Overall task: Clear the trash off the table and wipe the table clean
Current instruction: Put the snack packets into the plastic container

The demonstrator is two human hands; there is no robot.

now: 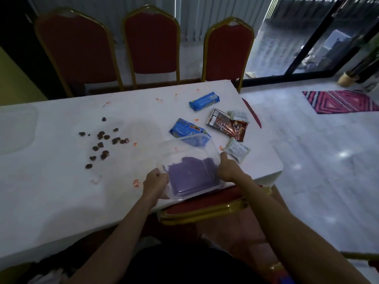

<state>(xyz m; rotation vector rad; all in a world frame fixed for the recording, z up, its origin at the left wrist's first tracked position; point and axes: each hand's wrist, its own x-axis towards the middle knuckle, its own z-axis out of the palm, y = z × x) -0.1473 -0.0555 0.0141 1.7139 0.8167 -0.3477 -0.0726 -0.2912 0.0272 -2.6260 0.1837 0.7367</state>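
- Left hand (154, 182) grips the left wall of a clear plastic container (196, 149), fingers curled round its edge. The right hand (227, 169) grips the right wall, thumb pointing up along the rim. Both are closed on it.
- Head view: the container sits on the white table (61, 191), its near end at the table's edge above a red chair (205, 208). Its long axis runs away from the person, and a purple cloth (190, 175) lies inside on the bottom.
- The trash lies mostly beyond and to the right of the container.
  - A blue wrapper (184, 129) sits at the container's far rim, partly seen through the plastic.
  - A small sachet (236, 149) lies just beside the container's right wall, near the right thumb.
  - A brown foil wrapper (227, 124) and a second sachet (238, 115) lie farther out on the same side.
  - A blue packet (204, 100) is the farthest beyond the container.
- Dark brown crumbs (102, 140) are scattered well to the left of the container. Orange bits (136, 183) lie just left of it, by the left hand.
- My judgement: the wrappers are the right hand's reach and the crumbs the left's. Either hand must let go of the container before picking anything up, and the cloth has to come out before wiping.
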